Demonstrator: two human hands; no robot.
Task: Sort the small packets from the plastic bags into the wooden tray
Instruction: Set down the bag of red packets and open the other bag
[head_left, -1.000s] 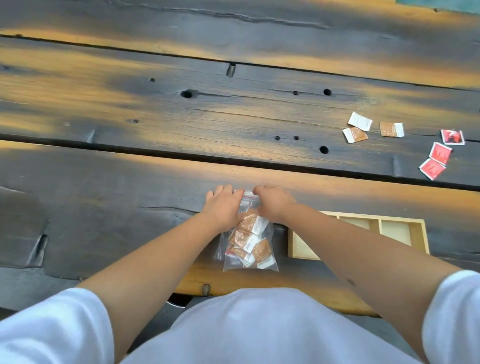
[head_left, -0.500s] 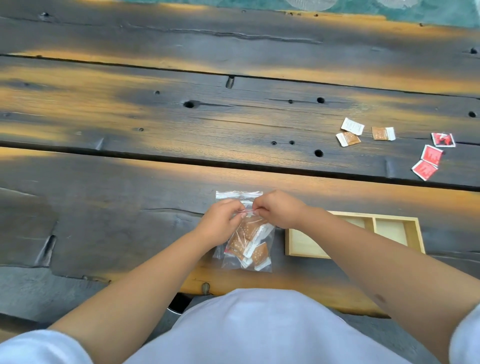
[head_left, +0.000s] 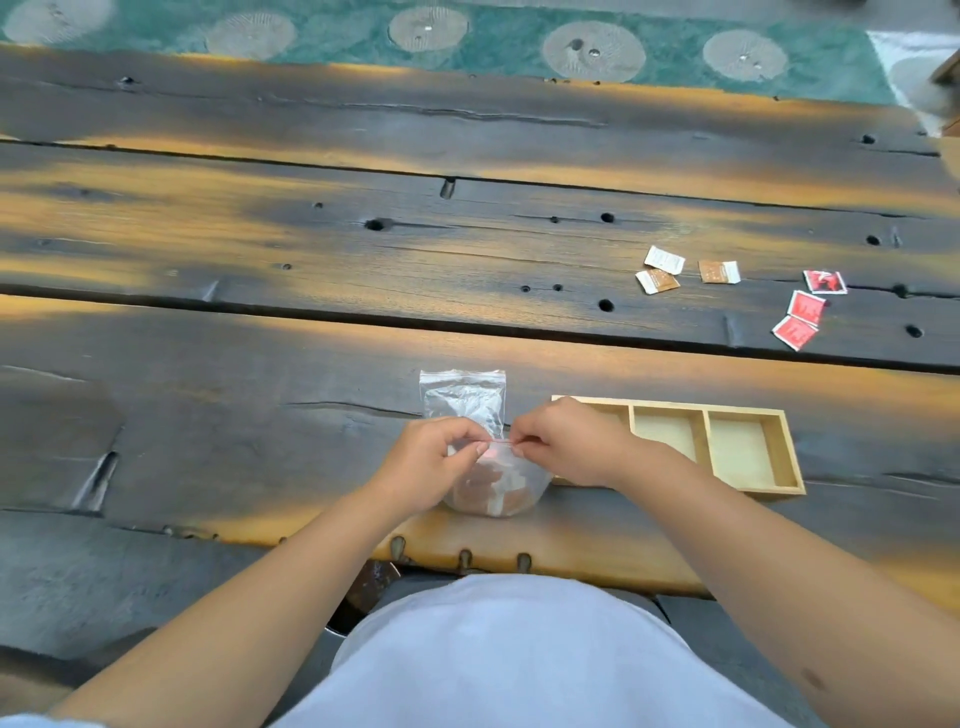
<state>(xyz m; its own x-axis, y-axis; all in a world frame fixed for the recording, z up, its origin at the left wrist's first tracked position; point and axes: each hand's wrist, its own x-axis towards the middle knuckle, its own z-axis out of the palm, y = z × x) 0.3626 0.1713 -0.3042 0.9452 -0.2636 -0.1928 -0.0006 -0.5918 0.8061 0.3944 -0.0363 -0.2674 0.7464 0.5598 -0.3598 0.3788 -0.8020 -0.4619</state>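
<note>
Head view: a person is sitting at a dark, weathered plank table (head_left: 260, 415) with orange patches. Both hands are working at the mouth of a clear plastic bag (head_left: 498, 483) near the table's front edge. The left hand (head_left: 431, 462) is pinching the bag's top strip between thumb and forefinger, other fingers curled in. The right hand (head_left: 566, 441) is pinching the same strip from the other side, fingertips pressed together. The bag is holding brown-and-white packets (head_left: 493, 491), blurred through the plastic. A second clear bag (head_left: 462, 395) is lying flat on the table just behind the hands; its contents can't be told.

A wooden tray (head_left: 779, 452) with three compartments is sitting just right of the held bag, partly behind the right hand; the two visible compartments are showing bare wood.

Well apart, far right on the table: three brown-and-white packets (head_left: 662, 273) lying loose, and three red packets (head_left: 805, 309) close together beside them. Print on all packets is too small to read.

A green patterned rug (head_left: 493, 36) is showing beyond the table. The person's light clothing (head_left: 519, 654) is filling the bottom of the frame.
</note>
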